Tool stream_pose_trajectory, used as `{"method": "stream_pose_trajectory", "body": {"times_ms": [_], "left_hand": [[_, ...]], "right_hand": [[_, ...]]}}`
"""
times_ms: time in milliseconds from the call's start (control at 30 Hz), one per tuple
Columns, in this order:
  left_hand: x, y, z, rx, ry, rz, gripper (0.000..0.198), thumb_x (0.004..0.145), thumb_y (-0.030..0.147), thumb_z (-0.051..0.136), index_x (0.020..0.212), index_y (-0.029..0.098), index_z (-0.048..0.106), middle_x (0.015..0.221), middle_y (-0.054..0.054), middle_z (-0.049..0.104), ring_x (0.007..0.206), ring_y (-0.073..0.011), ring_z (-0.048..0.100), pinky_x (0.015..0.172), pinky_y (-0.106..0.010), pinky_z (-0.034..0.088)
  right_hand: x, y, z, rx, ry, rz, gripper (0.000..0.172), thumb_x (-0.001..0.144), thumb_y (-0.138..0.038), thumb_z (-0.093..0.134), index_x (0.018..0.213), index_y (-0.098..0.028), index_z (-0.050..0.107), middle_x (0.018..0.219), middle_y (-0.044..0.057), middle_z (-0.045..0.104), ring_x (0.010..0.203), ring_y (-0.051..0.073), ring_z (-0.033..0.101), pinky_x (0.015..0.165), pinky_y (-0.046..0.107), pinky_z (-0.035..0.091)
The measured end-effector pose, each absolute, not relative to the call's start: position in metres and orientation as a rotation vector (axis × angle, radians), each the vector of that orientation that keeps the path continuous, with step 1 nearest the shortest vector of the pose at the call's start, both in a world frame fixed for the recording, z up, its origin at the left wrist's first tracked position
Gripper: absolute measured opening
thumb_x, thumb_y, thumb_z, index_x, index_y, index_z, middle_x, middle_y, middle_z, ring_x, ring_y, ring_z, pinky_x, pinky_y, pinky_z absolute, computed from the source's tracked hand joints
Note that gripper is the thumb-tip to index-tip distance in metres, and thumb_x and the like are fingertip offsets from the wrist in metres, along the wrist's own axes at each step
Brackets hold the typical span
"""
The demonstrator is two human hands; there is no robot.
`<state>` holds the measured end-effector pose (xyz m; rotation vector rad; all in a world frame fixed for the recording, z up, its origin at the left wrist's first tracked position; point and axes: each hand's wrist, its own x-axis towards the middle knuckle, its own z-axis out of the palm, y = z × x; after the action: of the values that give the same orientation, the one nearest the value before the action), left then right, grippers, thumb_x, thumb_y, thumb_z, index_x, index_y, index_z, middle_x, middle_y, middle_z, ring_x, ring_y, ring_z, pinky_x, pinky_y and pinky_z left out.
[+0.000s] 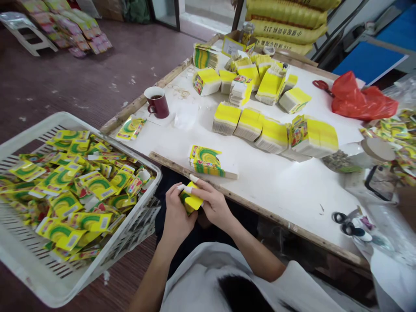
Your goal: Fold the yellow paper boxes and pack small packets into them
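Between my two hands, just off the table's front edge, is a small yellow and green card packet. My left hand grips its left side with the fingers curled round it. My right hand pinches it from the right, fingers over its top edge. White coverings show on some fingertips. Right beyond my hands, a stack of printed yellow and green cards lies on the white table. To my left, a white plastic basket holds many similar packets.
Bundled card stacks line the table's middle and back. A dark red mug with dark liquid stands at the left edge, near a loose packet. On the right are a red plastic bag, a jar and scissors.
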<state>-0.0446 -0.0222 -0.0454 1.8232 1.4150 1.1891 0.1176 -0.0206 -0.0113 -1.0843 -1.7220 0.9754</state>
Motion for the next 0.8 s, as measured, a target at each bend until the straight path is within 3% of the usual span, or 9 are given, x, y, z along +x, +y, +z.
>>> {"method": "stream_pose_trajectory", "body": {"times_ms": [133,300,400,533,633,733,800], "left_hand": [[-0.055,-0.022,-0.036,1.77,1.423,1.037,0.058,0.066,0.023,0.078,0.121,0.021,0.058,0.112,-0.011,0.068,0.105,-0.0298,0.065,0.093,-0.046,0.052],[-0.064,-0.022,-0.022,1.733,1.344,0.87,0.075,0.065,0.032,0.084,0.132,0.024,0.052,0.105,-0.006,0.073,0.09,-0.0249,0.071,0.082,-0.037,0.055],[-0.061,-0.022,-0.021,1.729,1.342,0.912,0.076,0.062,0.032,0.087,0.13,0.024,0.055,0.104,-0.007,0.073,0.091,-0.0255,0.071,0.084,-0.038,0.055],[-0.054,-0.021,-0.025,1.585,1.37,1.084,0.075,0.057,0.028,0.089,0.125,0.022,0.059,0.11,-0.009,0.071,0.101,-0.0269,0.068,0.093,-0.041,0.053],[-0.055,-0.014,-0.022,1.199,1.298,1.481,0.079,0.06,0.034,0.09,0.131,0.027,0.054,0.117,-0.006,0.067,0.103,-0.0234,0.068,0.094,-0.038,0.053],[-0.065,-0.001,-0.02,0.729,1.174,1.918,0.061,0.079,0.066,0.066,0.126,0.029,0.057,0.131,-0.006,0.062,0.12,-0.0264,0.061,0.102,-0.041,0.051],[-0.072,0.004,-0.021,0.496,1.181,1.878,0.066,0.082,0.081,0.045,0.12,0.029,0.059,0.138,-0.009,0.057,0.133,-0.0288,0.052,0.108,-0.044,0.046]], "right_hand": [[0.128,-0.016,-0.014,-1.135,-1.899,0.951,0.043,0.09,-0.011,0.053,0.13,-0.024,0.064,0.156,0.014,0.042,0.14,0.025,0.048,0.113,0.043,0.044],[0.152,-0.008,0.002,-1.079,-2.141,1.105,0.026,0.09,-0.012,0.058,0.113,-0.021,0.068,0.149,0.016,0.048,0.138,0.025,0.051,0.11,0.045,0.045],[0.154,-0.006,0.01,-1.039,-2.168,1.148,0.023,0.086,-0.012,0.065,0.108,-0.021,0.067,0.142,0.016,0.051,0.136,0.026,0.05,0.11,0.046,0.044],[0.136,-0.008,0.006,-1.095,-1.965,1.077,0.051,0.082,-0.016,0.068,0.131,-0.022,0.052,0.147,0.017,0.043,0.139,0.029,0.044,0.112,0.051,0.041],[0.131,0.0,-0.001,-1.126,-1.739,0.922,0.07,0.084,-0.031,0.071,0.144,-0.023,0.037,0.143,0.018,0.047,0.131,0.031,0.05,0.107,0.049,0.045],[0.146,0.02,-0.006,-1.511,-1.55,0.557,0.044,0.09,-0.032,0.064,0.13,-0.02,0.052,0.124,0.016,0.056,0.115,0.031,0.056,0.1,0.049,0.047],[0.159,0.034,-0.011,-1.802,-1.523,0.361,0.027,0.088,-0.026,0.064,0.114,-0.017,0.061,0.115,0.017,0.058,0.11,0.033,0.054,0.098,0.053,0.045]]}}
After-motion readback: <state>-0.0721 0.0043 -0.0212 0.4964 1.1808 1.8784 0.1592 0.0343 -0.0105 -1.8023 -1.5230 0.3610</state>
